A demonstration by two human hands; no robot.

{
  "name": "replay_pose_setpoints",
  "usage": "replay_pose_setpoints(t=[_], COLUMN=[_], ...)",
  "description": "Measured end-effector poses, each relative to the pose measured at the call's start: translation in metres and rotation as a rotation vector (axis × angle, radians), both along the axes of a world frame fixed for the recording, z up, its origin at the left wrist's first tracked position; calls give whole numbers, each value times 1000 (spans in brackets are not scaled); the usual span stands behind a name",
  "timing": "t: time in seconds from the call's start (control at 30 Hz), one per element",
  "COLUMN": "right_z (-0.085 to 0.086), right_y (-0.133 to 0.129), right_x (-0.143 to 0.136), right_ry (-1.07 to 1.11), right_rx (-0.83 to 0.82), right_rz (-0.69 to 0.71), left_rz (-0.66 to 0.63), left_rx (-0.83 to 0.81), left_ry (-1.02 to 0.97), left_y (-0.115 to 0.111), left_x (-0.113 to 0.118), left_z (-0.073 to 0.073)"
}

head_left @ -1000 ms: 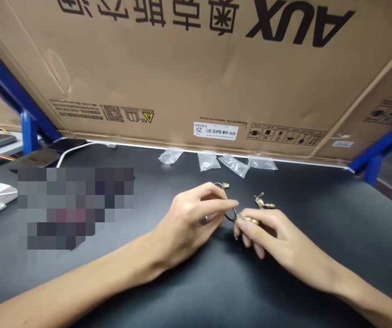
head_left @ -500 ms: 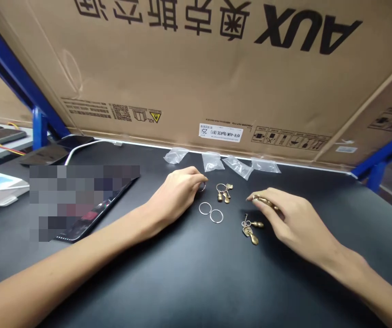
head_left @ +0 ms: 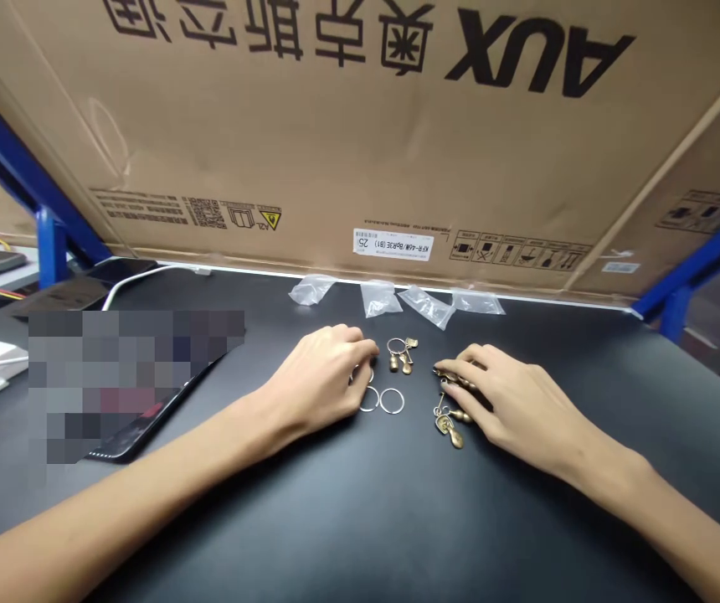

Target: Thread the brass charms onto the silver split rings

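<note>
My left hand (head_left: 328, 373) is low over the table, its thumb and fingers closed on a silver key ring (head_left: 371, 374) that they partly hide. Just below that hand, two more loose rings lie flat, one of them a fully visible split ring (head_left: 392, 401). My right hand (head_left: 498, 389) has its fingers curled down over brass charms (head_left: 460, 379), mostly covered by the fingers. Under its fingertips lies another cluster of brass charms (head_left: 448, 425). Between the hands sits a key ring with several brass charms (head_left: 405, 363) on it.
Several small clear plastic bags (head_left: 426, 307) lie along the back of the black table (head_left: 347, 519). Behind stands a large cardboard carton (head_left: 310, 142) between blue posts (head_left: 52, 243). A dark flat device (head_left: 140, 427), partly pixelated, and a white cable (head_left: 140, 275) are on the left.
My right hand has lowered the brass charms towards the table beside the other cluster. My left hand has moved down with its ring, nearer the loose rings. The view has shifted slightly.
</note>
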State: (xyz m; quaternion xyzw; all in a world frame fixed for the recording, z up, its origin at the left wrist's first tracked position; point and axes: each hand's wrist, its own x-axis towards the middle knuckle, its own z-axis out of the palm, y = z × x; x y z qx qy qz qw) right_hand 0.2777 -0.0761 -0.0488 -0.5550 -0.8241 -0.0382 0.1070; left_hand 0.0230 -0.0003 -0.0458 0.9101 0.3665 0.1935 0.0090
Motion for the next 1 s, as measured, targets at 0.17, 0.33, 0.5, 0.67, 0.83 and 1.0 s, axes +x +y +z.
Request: replay_pose_setpoints(t=[0.17,0.33,0.5,0.67,0.83,1.0], right_z=[4,7,7,10,16,20], right_y=[0,-3,-4,-7,-16,-22], right_x=[0,-4,-6,-9,-22,-30], right_ry=[83,154,231,397,598,737], right_rx=[24,43,48,32,-19,-95], right_rz=[-32,-25,-22,-10,68,69], left_rz=[-87,-127,-110,-224,-322,-362], left_rx=[-42,-57,38,90,-43,-81], left_ry=[-38,-52,-197,-518,-676,-759], left_y=[-6,-1,0,-15,-31,-37], left_x=[12,16,14,15,20,23], left_z=[-5,-15,-9,6,11,9])
